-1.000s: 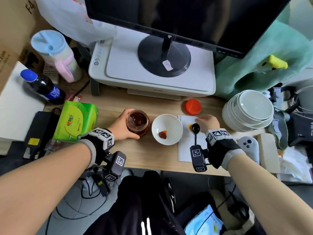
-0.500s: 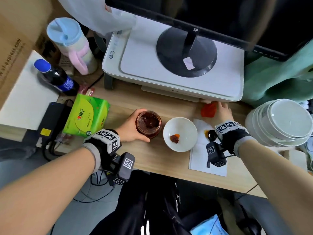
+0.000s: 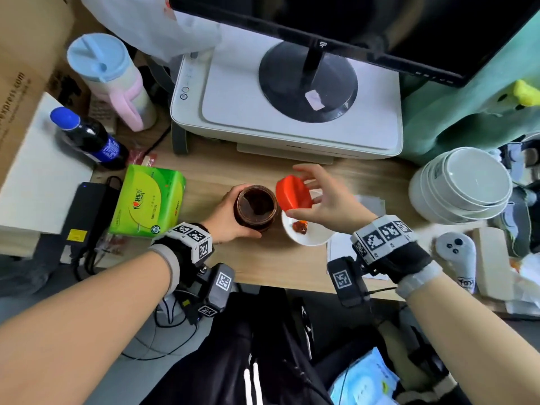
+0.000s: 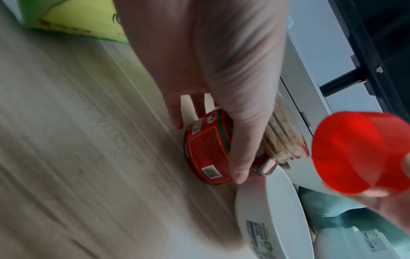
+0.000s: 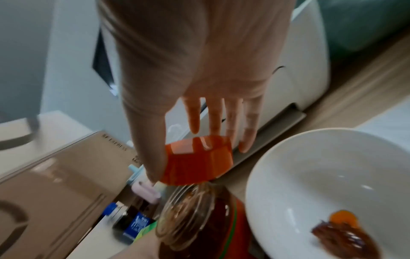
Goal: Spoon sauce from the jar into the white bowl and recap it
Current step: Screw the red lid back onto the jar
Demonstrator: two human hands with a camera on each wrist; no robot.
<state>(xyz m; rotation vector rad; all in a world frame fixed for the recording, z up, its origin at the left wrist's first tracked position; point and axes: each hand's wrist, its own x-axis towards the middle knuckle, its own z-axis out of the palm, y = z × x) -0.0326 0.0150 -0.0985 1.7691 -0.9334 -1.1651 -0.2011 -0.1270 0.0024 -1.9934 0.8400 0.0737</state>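
While the left hand (image 3: pixel 230 217) is gripping the open sauce jar (image 3: pixel 256 207) at frame centre beside the white bowl (image 3: pixel 312 238), the right hand (image 3: pixel 330 200) is pinching the tilted red cap (image 3: pixel 293 194), which needs levelling squarely over the mouth before twisting.

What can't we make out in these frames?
- Spoon: none visible; right hand and wrist cover the paper.
- Red lid thread side: faces away in every view.
- Jar label text: motion blur in left wrist view, left hand over it.
- White bowl: cut off by right wrist frame edge.
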